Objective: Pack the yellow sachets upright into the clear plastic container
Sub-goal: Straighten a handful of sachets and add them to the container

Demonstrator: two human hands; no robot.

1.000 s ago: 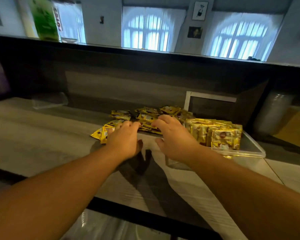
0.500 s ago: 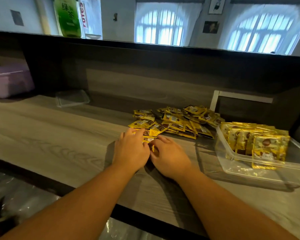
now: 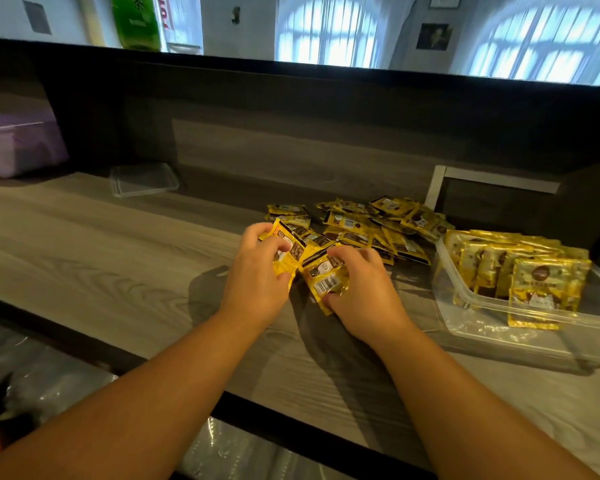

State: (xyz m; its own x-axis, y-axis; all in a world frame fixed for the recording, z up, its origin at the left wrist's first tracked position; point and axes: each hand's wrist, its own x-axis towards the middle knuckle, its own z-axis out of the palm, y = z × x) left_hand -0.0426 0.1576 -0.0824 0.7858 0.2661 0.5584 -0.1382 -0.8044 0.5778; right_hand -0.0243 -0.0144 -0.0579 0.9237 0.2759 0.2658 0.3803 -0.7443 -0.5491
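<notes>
The left hand [image 3: 257, 275] and right hand [image 3: 361, 289] each pinched a few yellow sachets [image 3: 321, 275] just near of the loose pile [image 3: 371, 226]. The clear plastic container [image 3: 499, 327] sat right, partly filled. The sachets looked light, crinkly, probably slippery; best gripped by their edges.

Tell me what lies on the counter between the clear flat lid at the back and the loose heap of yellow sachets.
Nothing: in the head view, only bare wood-grain counter separates the lid from the loose sachets.
</notes>
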